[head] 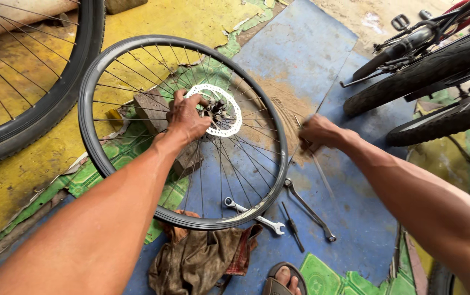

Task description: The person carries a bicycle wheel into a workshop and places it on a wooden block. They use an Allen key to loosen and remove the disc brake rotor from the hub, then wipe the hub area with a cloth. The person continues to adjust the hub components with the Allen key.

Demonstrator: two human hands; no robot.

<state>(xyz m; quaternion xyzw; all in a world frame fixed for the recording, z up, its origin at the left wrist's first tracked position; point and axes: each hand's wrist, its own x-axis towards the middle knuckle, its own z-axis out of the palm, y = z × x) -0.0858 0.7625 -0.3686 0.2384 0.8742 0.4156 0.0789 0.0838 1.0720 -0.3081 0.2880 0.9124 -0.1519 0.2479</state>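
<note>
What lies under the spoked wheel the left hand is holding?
Through the spokes of the wheel, a brick-like block shows below the hub beside the left hand. A spanner and a rag run under the near rim. The forearm hides the block's near end.

No package, label, sign or screen shows anywhere in this view of the workshop floor.
</note>
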